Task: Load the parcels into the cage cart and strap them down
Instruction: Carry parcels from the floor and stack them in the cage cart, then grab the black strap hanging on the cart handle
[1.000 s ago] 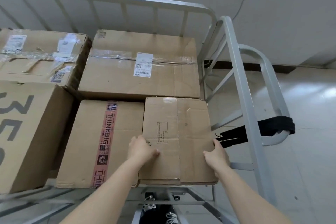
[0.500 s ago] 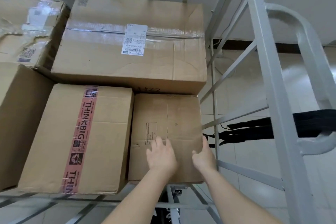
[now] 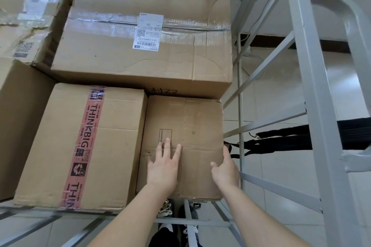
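A small brown parcel [image 3: 200,126] sits in the cage cart [image 3: 313,90], wedged between a box with red THINKBIG tape [image 3: 80,146] and the cart's right side bars. My left hand [image 3: 163,166] lies flat on the small parcel's top, fingers spread. My right hand [image 3: 225,168] rests against its right edge, fingers apart. Behind stands a large taped parcel with a white label [image 3: 144,42]. A black strap [image 3: 285,138] hangs on the cart's right frame.
More cardboard boxes fill the left side [image 3: 26,26] and lower left [image 3: 18,122]. Grey cart bars [image 3: 277,188] run close to the right of my right hand. Pale tiled floor [image 3: 281,78] lies beyond the cart. Feet show below the cart edge [image 3: 170,234].
The small parcel has been pushed deeper into the cart, up to the large labelled box. My left hand moved onto its top and the camera came closer.
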The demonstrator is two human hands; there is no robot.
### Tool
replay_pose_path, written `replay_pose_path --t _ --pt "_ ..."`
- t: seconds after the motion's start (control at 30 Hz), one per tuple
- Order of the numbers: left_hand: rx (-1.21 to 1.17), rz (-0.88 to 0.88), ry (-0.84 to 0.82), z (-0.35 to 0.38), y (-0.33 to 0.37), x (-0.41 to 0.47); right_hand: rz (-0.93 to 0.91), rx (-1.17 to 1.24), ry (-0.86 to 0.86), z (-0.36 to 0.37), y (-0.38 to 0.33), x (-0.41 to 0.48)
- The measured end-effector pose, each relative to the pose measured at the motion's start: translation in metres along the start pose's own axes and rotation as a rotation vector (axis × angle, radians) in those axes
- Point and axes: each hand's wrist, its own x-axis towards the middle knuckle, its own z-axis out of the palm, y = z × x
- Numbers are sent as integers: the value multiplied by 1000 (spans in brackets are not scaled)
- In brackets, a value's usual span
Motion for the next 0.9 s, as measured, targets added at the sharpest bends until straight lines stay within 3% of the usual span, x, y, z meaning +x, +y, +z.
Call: replay_pose_path --t 0.2,0.37,0.57,0.7,0.8,0.9 --pt "-48 30 -90 -18 -6 -4 -8 -119 -100 -22 -26 -16" --pt "-9 60 -54 -59 -4 -24 -213 -84 -42 -75 -77 -55" --pt "5 233 131 -150 42 -56 -606 62 158 -171 -116 -113" --pt "9 370 318 -207 86 -76 -740 43 408 -235 -107 -134" --pt "-9 450 431 -237 119 -92 -700 -9 570 -274 -82 -133" --pt "-29 515 479 -251 149 -107 -486 -93 557 -302 -48 -126"
